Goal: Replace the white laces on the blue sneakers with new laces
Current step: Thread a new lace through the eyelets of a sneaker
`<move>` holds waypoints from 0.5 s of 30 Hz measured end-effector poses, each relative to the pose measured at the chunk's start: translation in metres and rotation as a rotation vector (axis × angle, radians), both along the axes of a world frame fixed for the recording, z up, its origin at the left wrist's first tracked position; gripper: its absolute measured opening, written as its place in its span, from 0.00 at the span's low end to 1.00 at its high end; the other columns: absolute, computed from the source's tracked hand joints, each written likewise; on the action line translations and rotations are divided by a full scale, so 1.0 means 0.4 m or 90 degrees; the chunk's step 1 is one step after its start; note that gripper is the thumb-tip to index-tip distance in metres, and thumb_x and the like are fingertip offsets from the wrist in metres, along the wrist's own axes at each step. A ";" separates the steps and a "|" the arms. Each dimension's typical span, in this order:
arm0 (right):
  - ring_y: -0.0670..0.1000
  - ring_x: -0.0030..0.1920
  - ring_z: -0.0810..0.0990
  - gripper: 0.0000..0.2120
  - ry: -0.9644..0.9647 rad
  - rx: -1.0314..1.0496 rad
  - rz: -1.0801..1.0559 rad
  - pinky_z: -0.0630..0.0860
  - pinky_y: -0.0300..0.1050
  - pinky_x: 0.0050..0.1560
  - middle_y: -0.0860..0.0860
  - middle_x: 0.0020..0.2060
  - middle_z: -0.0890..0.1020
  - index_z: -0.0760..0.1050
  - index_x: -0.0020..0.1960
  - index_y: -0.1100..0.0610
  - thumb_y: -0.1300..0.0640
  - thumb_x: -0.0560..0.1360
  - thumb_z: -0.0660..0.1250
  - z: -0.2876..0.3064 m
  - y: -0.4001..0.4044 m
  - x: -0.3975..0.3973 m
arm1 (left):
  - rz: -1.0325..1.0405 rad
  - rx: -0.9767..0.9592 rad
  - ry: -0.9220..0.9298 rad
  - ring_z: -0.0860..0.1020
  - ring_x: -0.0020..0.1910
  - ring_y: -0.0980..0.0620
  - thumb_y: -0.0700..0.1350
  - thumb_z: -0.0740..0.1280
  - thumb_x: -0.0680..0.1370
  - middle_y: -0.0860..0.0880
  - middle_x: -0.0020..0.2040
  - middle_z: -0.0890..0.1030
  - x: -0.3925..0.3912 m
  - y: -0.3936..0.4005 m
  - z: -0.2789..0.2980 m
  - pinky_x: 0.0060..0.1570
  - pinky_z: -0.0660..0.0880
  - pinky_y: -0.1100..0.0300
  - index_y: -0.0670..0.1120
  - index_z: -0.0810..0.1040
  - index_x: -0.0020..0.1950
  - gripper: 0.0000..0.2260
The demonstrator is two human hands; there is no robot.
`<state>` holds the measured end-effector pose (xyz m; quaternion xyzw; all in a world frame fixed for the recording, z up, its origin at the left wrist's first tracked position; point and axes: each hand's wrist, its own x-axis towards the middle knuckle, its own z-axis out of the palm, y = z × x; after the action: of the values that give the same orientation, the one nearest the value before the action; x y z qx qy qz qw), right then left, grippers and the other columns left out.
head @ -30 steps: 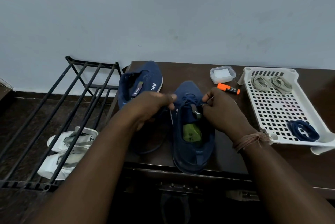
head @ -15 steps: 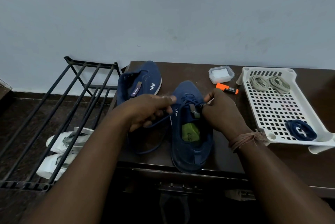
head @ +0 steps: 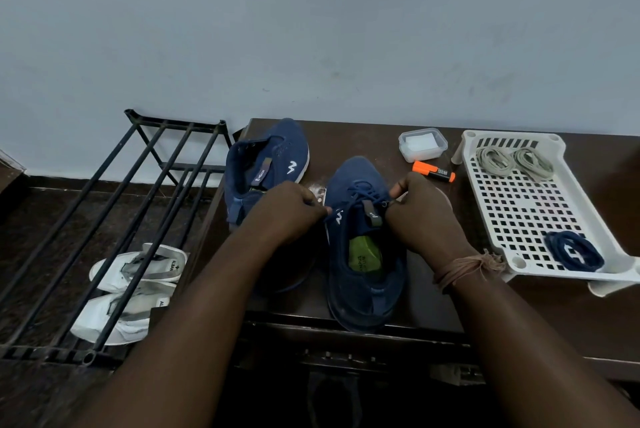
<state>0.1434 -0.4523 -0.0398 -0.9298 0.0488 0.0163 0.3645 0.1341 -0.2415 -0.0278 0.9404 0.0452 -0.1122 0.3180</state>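
Observation:
Two blue sneakers stand on a dark wooden table (head: 433, 292). The near sneaker (head: 363, 275) has a green insole and a dark blue lace (head: 363, 190) threaded through its eyelets. My left hand (head: 294, 209) pinches one end of that lace at the shoe's left side. My right hand (head: 419, 213) pinches the other end at the right eyelets, beside the tongue tab. The far sneaker (head: 266, 161) lies behind my left hand with no lace visible in it. A coiled dark blue lace (head: 575, 251) rests in the white tray's near corner, and two pale grey laces (head: 512, 159) sit at its far end.
The white perforated tray (head: 519, 206) stands at the table's right. An orange marker (head: 433, 172) and a small clear lidded box (head: 422, 144) lie behind the near sneaker. A black metal rack (head: 114, 219) stands left of the table, with white sandals (head: 131, 289) on the floor beneath.
My left hand has drawn its lace end outward to the left, and both hands have shifted slightly along the near sneaker's eyelets. The sneakers have stayed in place.

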 end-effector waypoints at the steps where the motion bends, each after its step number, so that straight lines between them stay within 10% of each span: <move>1: 0.46 0.41 0.75 0.06 0.002 0.007 0.004 0.66 0.37 0.35 0.49 0.41 0.79 0.73 0.48 0.53 0.61 0.73 0.66 0.003 0.000 -0.002 | 0.002 0.000 -0.022 0.78 0.34 0.53 0.54 0.71 0.78 0.50 0.33 0.80 0.001 -0.001 0.002 0.34 0.70 0.60 0.46 0.81 0.35 0.16; 8: 0.42 0.42 0.76 0.04 -0.117 0.039 0.088 0.64 0.28 0.36 0.46 0.45 0.79 0.76 0.47 0.49 0.58 0.75 0.65 0.034 0.028 -0.008 | 0.093 -0.439 -0.121 0.75 0.35 0.50 0.57 0.71 0.78 0.47 0.35 0.79 0.002 -0.001 0.057 0.41 0.73 0.56 0.46 0.82 0.37 0.16; 15: 0.41 0.42 0.79 0.05 -0.193 0.242 0.238 0.74 0.34 0.44 0.45 0.43 0.82 0.81 0.48 0.52 0.53 0.79 0.67 0.080 0.086 -0.038 | 0.038 -0.769 -0.142 0.79 0.51 0.52 0.43 0.63 0.84 0.50 0.53 0.83 0.015 -0.014 0.084 0.55 0.73 0.56 0.43 0.81 0.65 0.13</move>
<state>0.1284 -0.4180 -0.0080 -0.8298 -0.1817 -0.0470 0.5256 0.1403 -0.2469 0.0056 0.5986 -0.0333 -0.0097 0.8003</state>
